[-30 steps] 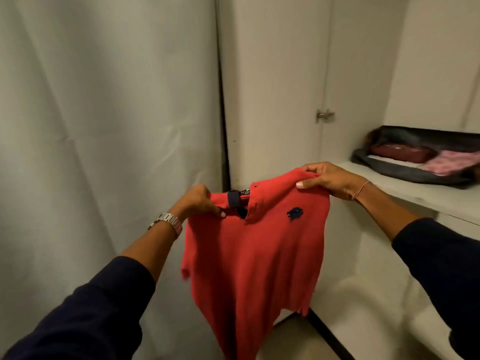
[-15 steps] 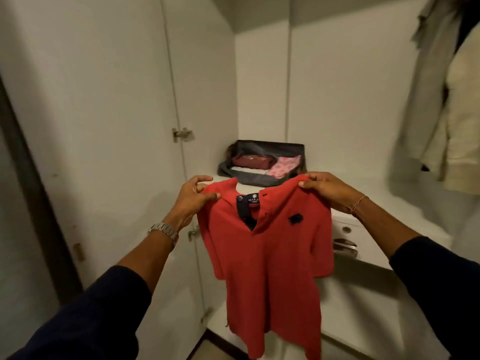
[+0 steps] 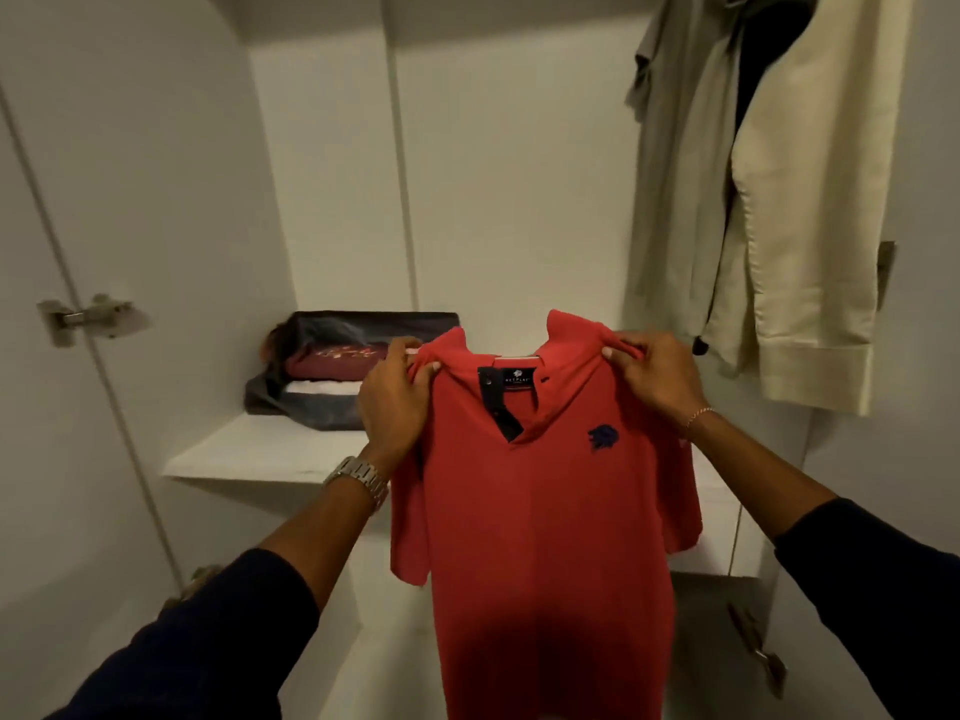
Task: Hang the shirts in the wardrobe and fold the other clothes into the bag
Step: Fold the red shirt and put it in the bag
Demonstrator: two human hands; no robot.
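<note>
both hands, left hand (image 3: pixel 396 397) and right hand (image 3: pixel 655 375), pinch the red shirt (image 3: pixel 540 501) by its shoulders, near the shelf (image 3: pixel 249 449); unhangered, it could slip off if either pinch loosens.

Walls: plain white panels (image 3: pixel 509 163) line the back of the recess, split by a vertical seam (image 3: pixel 402 174).
Left door: a white door (image 3: pixel 130 200) stands open, with a metal hinge (image 3: pixel 88 318) at mid-height and another hinge (image 3: pixel 195 582) lower down.
Shelf: a white shelf (image 3: pixel 249 457) runs across the recess, its front edge facing the camera.
Right side: a metal hinge (image 3: pixel 756 644) sits low near the right edge.
Light: dim and warm, with soft shadow under the shelf.
</note>
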